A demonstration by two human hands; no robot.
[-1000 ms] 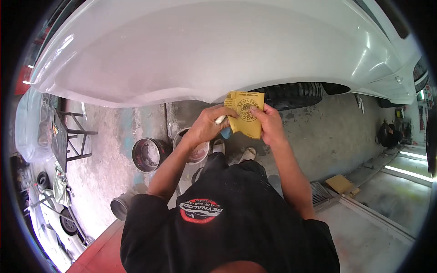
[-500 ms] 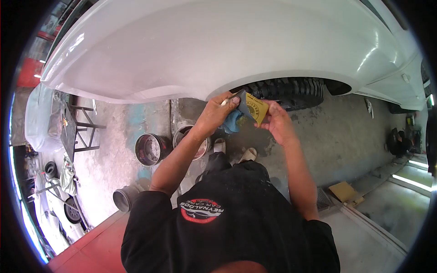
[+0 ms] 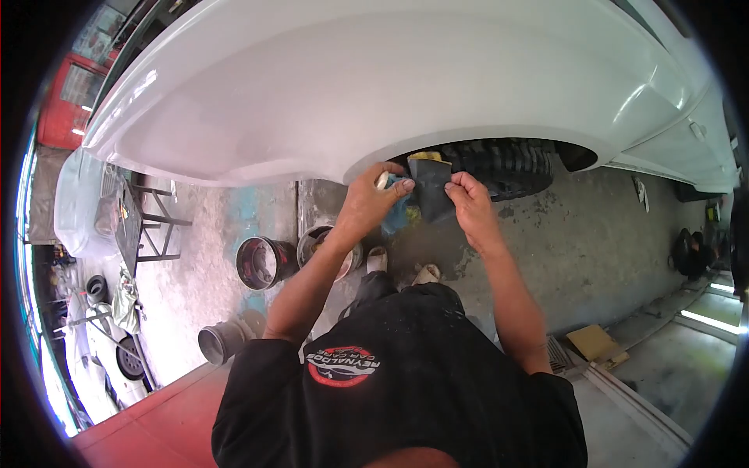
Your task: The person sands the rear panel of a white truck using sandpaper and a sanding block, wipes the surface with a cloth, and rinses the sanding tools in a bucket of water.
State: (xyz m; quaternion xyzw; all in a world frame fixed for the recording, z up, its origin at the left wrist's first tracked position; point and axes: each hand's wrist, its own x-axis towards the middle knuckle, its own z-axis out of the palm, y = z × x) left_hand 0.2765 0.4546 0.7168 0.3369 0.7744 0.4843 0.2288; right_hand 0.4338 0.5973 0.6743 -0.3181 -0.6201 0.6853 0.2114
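Sandpaper sheet, folded, dark grey with a yellow backing (image 3: 431,191), was up in the air at upper centre of the frame, grey face to the camera, yellow strip showing along its top edge. Right hand (image 3: 472,204) was closed narrow, thumb and fingers pinching the sheet's right edge. Left hand (image 3: 374,196) was curled around a small white object (image 3: 382,181), its thumb tip at the sheet's left edge; couldn't tell if it gripped the sheet too. Crumpled light-blue material (image 3: 398,214) showed just beside the left fingers, below the sheet's left side; couldn't tell whether it was held.

Glossy white car body panel (image 3: 374,93) filled the top of the frame. Black, chunky-treaded tyre (image 3: 507,171) sat in its wheel arch, right of and behind the sheet. Round dark bucket (image 3: 286,258) with pale contents stood on the grey concrete floor (image 3: 569,242) left of centre; a second round bucket (image 3: 310,242) was just beside it, partly behind the left forearm. Plain grey bucket (image 3: 229,340) was at lower left. Brown cardboard piece (image 3: 591,343) lay at lower right. Person wore a black T-shirt (image 3: 437,374) with a red-and-white round logo.
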